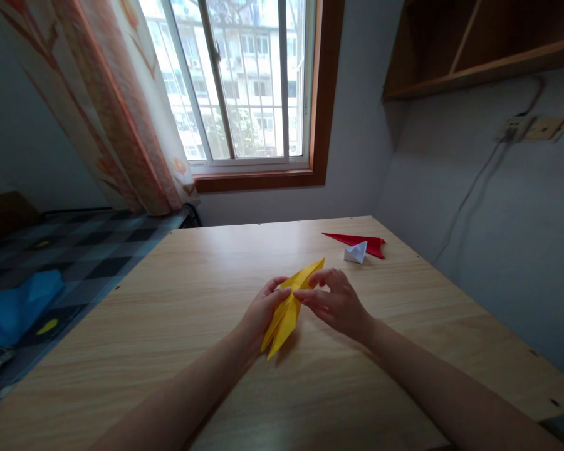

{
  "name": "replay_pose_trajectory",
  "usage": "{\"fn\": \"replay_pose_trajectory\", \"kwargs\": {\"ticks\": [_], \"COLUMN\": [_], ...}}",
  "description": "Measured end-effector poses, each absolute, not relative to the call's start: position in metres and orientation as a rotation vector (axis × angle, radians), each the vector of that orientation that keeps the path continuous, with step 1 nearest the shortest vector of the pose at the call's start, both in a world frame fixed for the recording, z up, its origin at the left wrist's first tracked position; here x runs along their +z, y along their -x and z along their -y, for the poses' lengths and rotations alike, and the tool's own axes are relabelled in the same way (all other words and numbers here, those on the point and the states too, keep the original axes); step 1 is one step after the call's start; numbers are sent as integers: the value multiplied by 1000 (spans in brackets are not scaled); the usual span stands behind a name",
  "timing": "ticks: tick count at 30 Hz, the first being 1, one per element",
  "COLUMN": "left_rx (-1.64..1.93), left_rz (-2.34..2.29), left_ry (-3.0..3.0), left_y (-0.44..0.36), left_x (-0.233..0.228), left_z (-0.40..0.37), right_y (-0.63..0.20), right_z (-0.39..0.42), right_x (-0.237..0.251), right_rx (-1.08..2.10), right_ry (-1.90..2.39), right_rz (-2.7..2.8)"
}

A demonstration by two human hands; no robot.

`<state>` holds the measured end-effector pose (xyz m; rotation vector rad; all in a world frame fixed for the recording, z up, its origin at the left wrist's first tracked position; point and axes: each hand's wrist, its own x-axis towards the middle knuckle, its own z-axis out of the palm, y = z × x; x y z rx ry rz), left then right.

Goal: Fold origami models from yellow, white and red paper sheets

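A folded piece of yellow origami paper (286, 318), long and pointed at its upper end, is held tilted above the middle of the table. Its lower end splits into two points. My left hand (266, 305) grips it from the left, thumb on top and fingers behind. From the right, my right hand (334, 299) pinches the paper's edge near its middle with thumb and fingertips. Beyond the hands, a red paper plane (355, 240) and a small white folded paper piece (356, 252) lie close together, the white one in front.
The light wooden table (207, 263) reaches to the wall under the window (244, 88). On the left is a bed with a checked cover (136, 235) and a blue folded paper (23, 307). A cable (470, 194) hangs from a socket on the right wall.
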<state>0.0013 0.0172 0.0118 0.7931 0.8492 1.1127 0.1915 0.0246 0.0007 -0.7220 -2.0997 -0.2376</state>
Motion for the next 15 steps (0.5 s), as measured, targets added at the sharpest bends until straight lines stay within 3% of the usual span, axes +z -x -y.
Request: {"fn": "replay_pose_trajectory", "kwargs": {"ticks": [15], "left_rx": [1119], "left_rz": [-856], "left_ry": [-818], "left_y": [0], "left_x": [10], "left_z": [-17], "right_y": [-193], "right_z": [-23], "right_x": [10], "right_rx": [-314], "right_ry": [659], "right_rz": [2249]}}
